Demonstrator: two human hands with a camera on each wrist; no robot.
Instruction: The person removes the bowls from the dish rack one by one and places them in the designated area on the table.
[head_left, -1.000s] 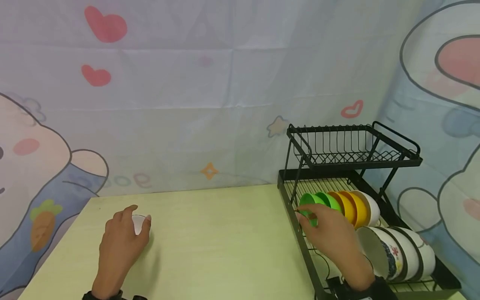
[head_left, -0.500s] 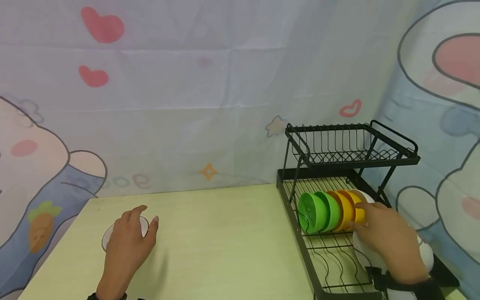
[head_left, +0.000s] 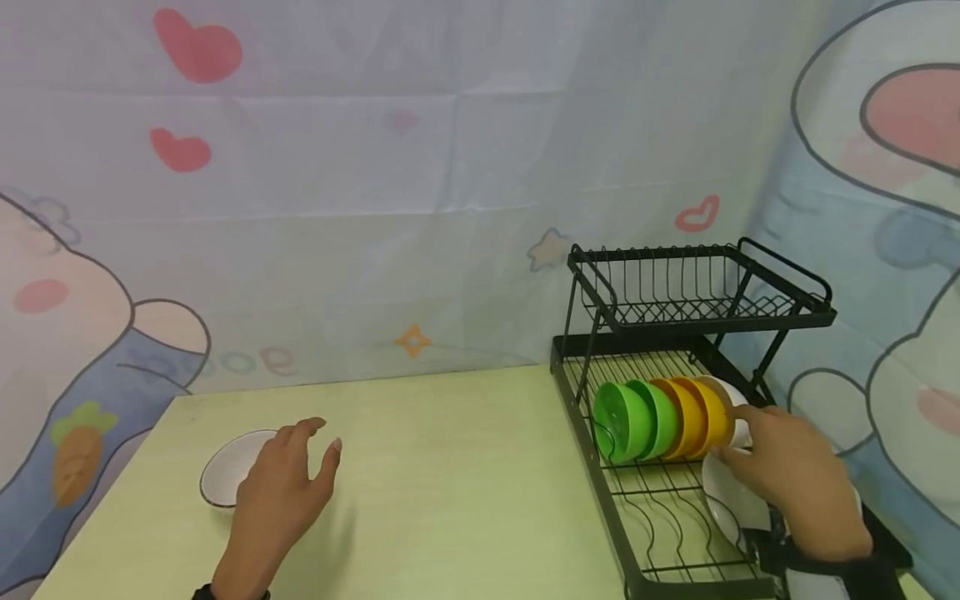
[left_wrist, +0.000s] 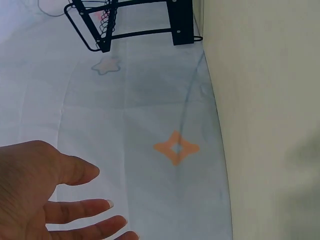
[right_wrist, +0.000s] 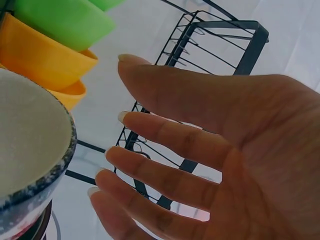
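Note:
A white bowl with a dark rim (head_left: 234,468) rests on the table at the left. My left hand (head_left: 283,492) hovers just right of it, partly covering its side, with thumb and fingers spread and nothing held; the left wrist view shows the fingers apart too. At the rack, my right hand (head_left: 802,483) reaches toward the white bowl (head_left: 741,432) at the right end of the upright row, beside the yellow bowls (head_left: 712,417). Its extended fingers hold nothing. Close by in the right wrist view is a bowl with a dark speckled rim (right_wrist: 35,135).
The black two-tier dish rack (head_left: 600,492) stands at the right of the table (head_left: 450,492). Green bowls (head_left: 628,422) stand at the row's left end. White bowls (head_left: 731,500) in the front row are largely hidden by the right forearm. A printed curtain (head_left: 375,192) hangs behind.
My left hand has moved right, off the white bowl, which now shows more. From the green bowls, my right hand has moved right to the end of the row.

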